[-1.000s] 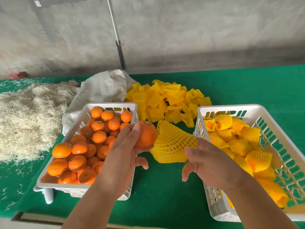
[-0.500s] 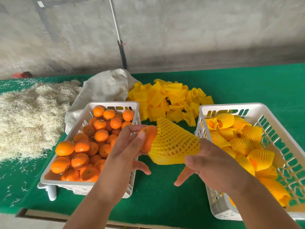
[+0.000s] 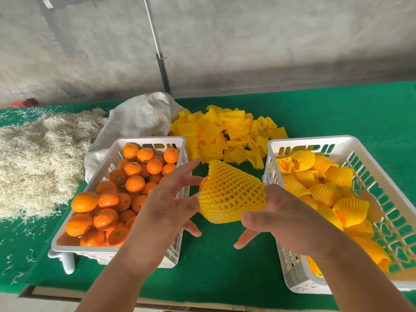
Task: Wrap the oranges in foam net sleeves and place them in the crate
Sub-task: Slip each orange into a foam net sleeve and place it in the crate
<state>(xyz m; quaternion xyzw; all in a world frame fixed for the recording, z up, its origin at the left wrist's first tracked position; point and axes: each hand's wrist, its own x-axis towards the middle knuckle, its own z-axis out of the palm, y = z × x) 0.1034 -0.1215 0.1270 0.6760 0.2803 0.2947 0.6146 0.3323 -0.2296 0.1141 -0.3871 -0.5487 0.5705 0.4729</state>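
Yellow foam sleeve (image 3: 231, 194), gripped by right hand (image 3: 286, 219), mouth facing open-fingered left hand (image 3: 171, 199).

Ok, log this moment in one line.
step: sleeving | orange: nearly inside sleeve | right hand: holds sleeve | left hand: fingers spread | crate: waiting

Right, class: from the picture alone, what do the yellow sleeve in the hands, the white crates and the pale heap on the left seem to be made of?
Yellow sleeve: soft foam netting, matte; its open diamond mesh stretches over the orange.
White crates: probably moulded plastic, smooth and slightly glossy, with slotted walls.
Pale heap: thin, dry, tangled strands, perhaps wood wool or straw; the picture leaves it open.
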